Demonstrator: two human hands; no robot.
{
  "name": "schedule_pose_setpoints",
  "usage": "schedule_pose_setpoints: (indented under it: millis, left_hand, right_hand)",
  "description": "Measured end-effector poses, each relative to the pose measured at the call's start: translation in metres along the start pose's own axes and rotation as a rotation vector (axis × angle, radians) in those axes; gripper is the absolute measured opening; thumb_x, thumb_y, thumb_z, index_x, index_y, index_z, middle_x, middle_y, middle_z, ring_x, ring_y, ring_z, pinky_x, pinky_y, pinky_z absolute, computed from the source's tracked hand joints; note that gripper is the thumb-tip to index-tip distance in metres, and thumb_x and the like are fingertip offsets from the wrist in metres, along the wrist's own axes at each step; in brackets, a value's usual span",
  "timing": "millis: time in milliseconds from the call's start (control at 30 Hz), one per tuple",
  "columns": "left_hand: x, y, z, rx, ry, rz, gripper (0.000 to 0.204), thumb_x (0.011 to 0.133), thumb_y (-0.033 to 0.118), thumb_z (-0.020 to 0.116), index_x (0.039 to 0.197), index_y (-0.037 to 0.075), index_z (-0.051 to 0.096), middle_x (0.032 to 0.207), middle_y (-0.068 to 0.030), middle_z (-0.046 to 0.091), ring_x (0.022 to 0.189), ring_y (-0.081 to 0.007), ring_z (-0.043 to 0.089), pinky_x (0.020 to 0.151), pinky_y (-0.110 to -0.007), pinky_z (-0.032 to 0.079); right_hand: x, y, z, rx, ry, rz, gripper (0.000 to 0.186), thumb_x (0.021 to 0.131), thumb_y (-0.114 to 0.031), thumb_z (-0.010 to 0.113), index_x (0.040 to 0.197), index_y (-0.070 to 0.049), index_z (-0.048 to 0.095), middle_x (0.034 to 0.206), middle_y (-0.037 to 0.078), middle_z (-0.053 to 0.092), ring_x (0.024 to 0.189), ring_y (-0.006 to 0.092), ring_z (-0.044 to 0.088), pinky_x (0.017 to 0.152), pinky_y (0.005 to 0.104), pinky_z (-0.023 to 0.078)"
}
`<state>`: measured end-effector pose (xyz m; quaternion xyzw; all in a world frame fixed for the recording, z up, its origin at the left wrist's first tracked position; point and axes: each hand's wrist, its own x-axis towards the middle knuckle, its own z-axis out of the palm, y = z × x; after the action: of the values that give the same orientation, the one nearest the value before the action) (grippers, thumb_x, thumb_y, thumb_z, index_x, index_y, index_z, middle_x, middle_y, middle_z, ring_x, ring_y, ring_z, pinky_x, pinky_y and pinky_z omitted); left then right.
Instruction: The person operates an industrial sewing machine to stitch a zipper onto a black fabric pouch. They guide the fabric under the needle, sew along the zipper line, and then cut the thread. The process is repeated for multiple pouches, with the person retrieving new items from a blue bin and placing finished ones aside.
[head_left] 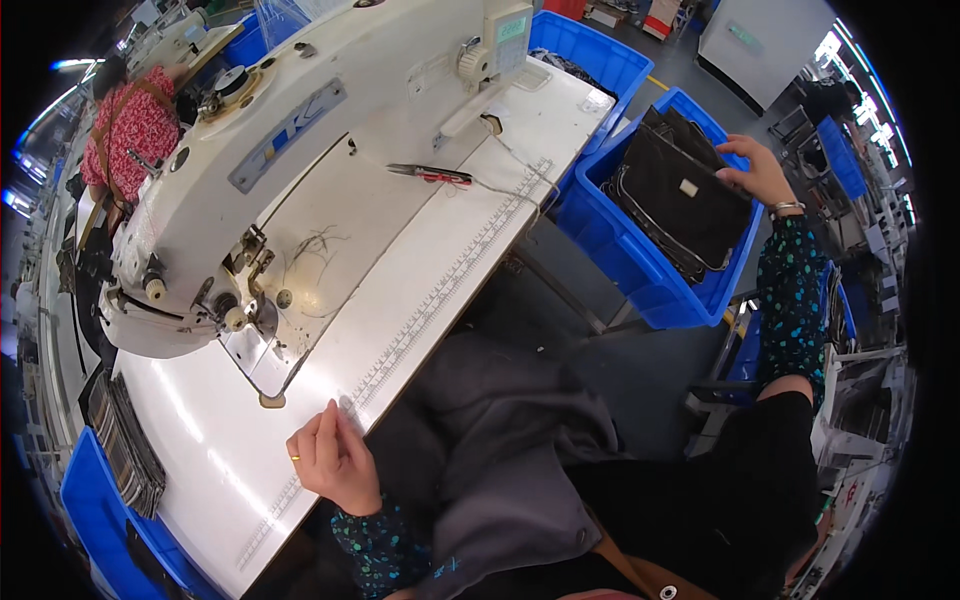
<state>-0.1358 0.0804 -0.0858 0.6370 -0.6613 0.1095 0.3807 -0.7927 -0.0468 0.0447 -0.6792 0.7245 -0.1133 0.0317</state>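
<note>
My left hand (335, 462) rests at the near edge of the white sewing table (185, 430), its fingers curled in and nothing seen in them. At the right, my right hand (758, 172) reaches over a blue bin (640, 285). Its thumb and fingers are apart, beside the upper edge of a dark fabric piece (665, 200) with a small pale label. More dark pieces with cord-like edges lie under that one in the bin. Ahead of my left hand stands a white industrial sewing machine (390, 75), its needle area (255, 290) bare of fabric.
Red-handled thread snips (440, 175) and loose threads (315, 245) lie on the tabletop. A ruler strip (450, 275) runs along its edge. Another blue bin (600, 50) stands behind. At lower left, stacked dark fabric (125, 440) leans by a blue bin (95, 505). A person (135, 135) sits far left.
</note>
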Motion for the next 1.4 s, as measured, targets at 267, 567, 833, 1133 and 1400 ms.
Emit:
schedule_pose_setpoints:
  millis: [267, 567, 833, 1133, 1400]
  left_hand:
    - [-0.001, -0.002, -0.004, 0.043, -0.02, -0.045, 0.018, 0.089, 0.001, 0.075, 0.106, 0.004, 0.079, 0.095, -0.0095, 0.071, 0.086, -0.0274, 0.062, 0.08, -0.038, 0.051]
    - [0.001, 0.011, -0.001, 0.083, -0.031, -0.09, 0.016, 0.087, 0.001, 0.077, 0.103, 0.004, 0.079, 0.094, -0.0086, 0.068, 0.087, -0.0267, 0.06, 0.077, -0.037, 0.05]
    - [0.016, 0.003, -0.018, -0.123, -0.109, -0.174, 0.02, 0.083, 0.004, 0.081, 0.103, 0.008, 0.08, 0.095, -0.0081, 0.071, 0.082, -0.029, 0.063, 0.074, -0.041, 0.051]
    - [0.035, -0.162, -0.123, 0.163, -0.069, -0.392, 0.02, 0.097, 0.013, 0.067, 0.113, 0.006, 0.077, 0.107, -0.0136, 0.074, 0.1, -0.035, 0.067, 0.088, -0.044, 0.053]
    - [0.056, -0.381, -0.213, 0.733, 0.126, -0.655, 0.023, 0.099, 0.031, 0.068, 0.103, 0.01, 0.077, 0.104, -0.0127, 0.075, 0.104, -0.0343, 0.07, 0.088, -0.048, 0.054]
  right_hand:
    - [-0.009, -0.036, 0.185, -0.281, 0.067, -0.04, 0.098, 0.08, -0.077, 0.069, 0.164, -0.042, 0.034, 0.177, 0.008, 0.013, 0.16, 0.0428, 0.018, 0.113, 0.0823, 0.021]
    - [-0.003, 0.064, 0.232, -0.132, -0.026, 0.266, 0.089, 0.092, -0.078, 0.056, 0.166, -0.046, 0.022, 0.178, 0.005, 0.012, 0.161, 0.0422, 0.015, 0.108, 0.0868, 0.022]
    - [0.013, 0.108, 0.223, -0.07, 0.084, -0.012, 0.072, 0.104, -0.039, 0.064, 0.164, -0.009, 0.037, 0.169, 0.024, 0.029, 0.156, 0.041, 0.029, 0.127, 0.0468, 0.026]
    - [0.024, 0.026, 0.179, -0.094, 0.311, -0.2, 0.037, 0.112, -0.024, 0.05, 0.132, 0.003, 0.066, 0.152, 0.02, 0.056, 0.138, 0.0364, 0.055, 0.117, 0.0443, 0.041]
    - [0.019, -0.175, 0.177, -0.188, 0.437, -0.956, 0.027, 0.107, -0.013, 0.053, 0.12, 0.004, 0.069, 0.145, 0.024, 0.059, 0.134, 0.0402, 0.057, 0.119, 0.0669, 0.032]
